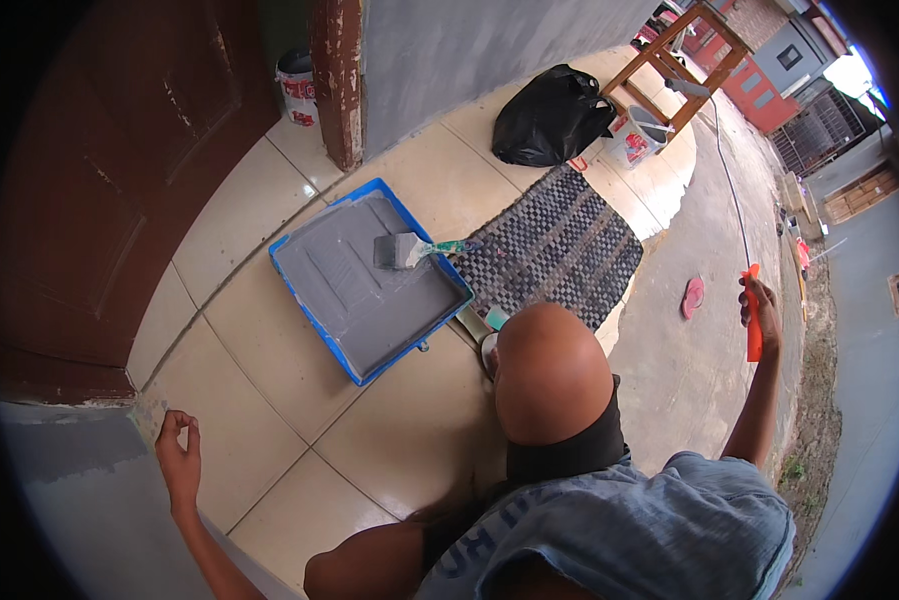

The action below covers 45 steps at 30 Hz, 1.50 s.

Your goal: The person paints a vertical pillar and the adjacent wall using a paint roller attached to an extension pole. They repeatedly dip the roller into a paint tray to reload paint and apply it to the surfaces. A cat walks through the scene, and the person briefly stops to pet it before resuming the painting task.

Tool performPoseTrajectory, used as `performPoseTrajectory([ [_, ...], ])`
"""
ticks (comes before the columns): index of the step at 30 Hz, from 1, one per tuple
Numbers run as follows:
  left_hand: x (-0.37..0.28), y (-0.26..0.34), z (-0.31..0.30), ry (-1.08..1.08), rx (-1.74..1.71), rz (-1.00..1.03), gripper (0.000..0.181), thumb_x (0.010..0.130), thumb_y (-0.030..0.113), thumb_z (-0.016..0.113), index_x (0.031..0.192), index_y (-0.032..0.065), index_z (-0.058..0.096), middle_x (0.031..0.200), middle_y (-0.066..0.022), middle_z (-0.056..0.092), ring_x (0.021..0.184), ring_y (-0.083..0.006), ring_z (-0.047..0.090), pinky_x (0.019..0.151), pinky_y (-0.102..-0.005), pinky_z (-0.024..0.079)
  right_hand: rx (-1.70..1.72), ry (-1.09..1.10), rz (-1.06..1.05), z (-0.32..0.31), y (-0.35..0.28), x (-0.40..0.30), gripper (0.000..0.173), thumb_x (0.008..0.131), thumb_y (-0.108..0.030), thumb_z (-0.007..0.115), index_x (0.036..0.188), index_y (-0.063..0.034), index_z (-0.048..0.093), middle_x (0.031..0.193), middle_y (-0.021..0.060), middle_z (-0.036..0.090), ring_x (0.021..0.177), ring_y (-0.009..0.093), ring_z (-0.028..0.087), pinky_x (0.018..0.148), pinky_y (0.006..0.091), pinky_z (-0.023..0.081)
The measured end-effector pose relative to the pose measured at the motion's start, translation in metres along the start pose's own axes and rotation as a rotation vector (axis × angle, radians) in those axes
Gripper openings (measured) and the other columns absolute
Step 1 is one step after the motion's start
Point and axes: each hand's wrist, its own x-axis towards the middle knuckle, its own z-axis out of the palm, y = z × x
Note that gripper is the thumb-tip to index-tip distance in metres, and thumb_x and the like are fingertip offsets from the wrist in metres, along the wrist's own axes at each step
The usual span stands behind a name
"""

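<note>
My right hand (pixel 761 307), at the right, grips the orange plastic handle (pixel 754 322) of a paint roller. Its long metal rod runs up to a small grey roller head (pixel 687 88), seen across the wooden frame. My left hand (pixel 178 454) is beside the lower grey wall, fingers loosely curled, with nothing visible in it. Between the hands, a blue-rimmed paint tray (pixel 307 300) with grey paint rests on the tiles. A paint-coated brush (pixel 398 251) lies across the tray, its green-and-white handle extending over the rim. My bent knee (pixel 554 375) is close to the tray.
A checkered mat (pixel 562 240) adjoins the tray. Beyond are a black plastic bag (pixel 547 116), a white bucket (pixel 637 139) and a wooden frame (pixel 674 60). Another bucket (pixel 297 90) stands by the brown door (pixel 119 172). A pink flip-flop (pixel 692 298) lies on the concrete.
</note>
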Motion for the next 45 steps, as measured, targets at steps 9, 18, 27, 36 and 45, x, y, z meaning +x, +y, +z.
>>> performPoseTrajectory([
  [9,-0.011,0.058,0.063,-0.227,0.074,-0.177,0.009,0.087,0.003,0.060,0.087,-0.0014,0.052,0.079,-0.0110,0.061,0.077,-0.0194,0.060,0.077,-0.0314,0.048,0.234,-0.016,0.121,0.029,0.057,0.130,0.036,0.092,-0.044,0.056,0.097,-0.0077,0.057,0.064,-0.0067,0.048,0.046,0.002,0.042,0.042,0.0182,0.034],
  [18,0.056,0.145,0.111,-0.405,0.177,-0.060,0.009,0.084,0.005,0.063,0.089,-0.0006,0.056,0.084,-0.0123,0.065,0.086,-0.0255,0.065,0.077,-0.0346,0.049,0.241,-0.019,0.167,0.030,0.056,0.150,0.038,0.092,-0.041,0.055,0.095,-0.0025,0.057,0.065,-0.0030,0.046,0.048,0.006,0.045,0.043,0.0225,0.035],
  [27,0.134,0.371,0.312,-0.833,-0.306,0.462,0.025,0.090,0.021,0.060,0.104,-0.0002,0.058,0.101,-0.0148,0.064,0.096,-0.0309,0.062,0.083,-0.0374,0.048,0.462,0.052,0.011,0.187,0.082,0.029,0.042,0.089,-0.023,0.060,0.120,0.0024,0.048,0.068,0.0011,0.049,0.050,0.011,0.052,0.043,0.0257,0.045],
  [36,0.158,0.477,0.407,-0.420,-0.540,0.281,0.027,0.100,0.026,0.041,0.097,0.0033,0.055,0.077,-0.0160,0.064,0.073,-0.0336,0.064,0.064,-0.0424,0.047,0.266,-0.386,-0.675,0.389,0.042,0.064,0.049,0.081,-0.029,0.068,0.117,-0.0001,0.052,0.091,0.0134,0.062,0.084,0.029,0.062,0.075,0.0374,0.049],
  [45,0.215,0.415,0.359,-0.139,-0.101,0.289,0.025,0.099,0.017,0.042,0.084,0.0015,0.054,0.066,-0.0101,0.056,0.055,-0.0266,0.053,0.052,-0.0360,0.040,0.805,0.251,-0.130,0.298,0.066,0.417,0.047,0.092,-0.032,0.046,0.120,0.0062,0.048,0.113,0.0209,0.056,0.100,0.029,0.059,0.084,0.0368,0.050],
])
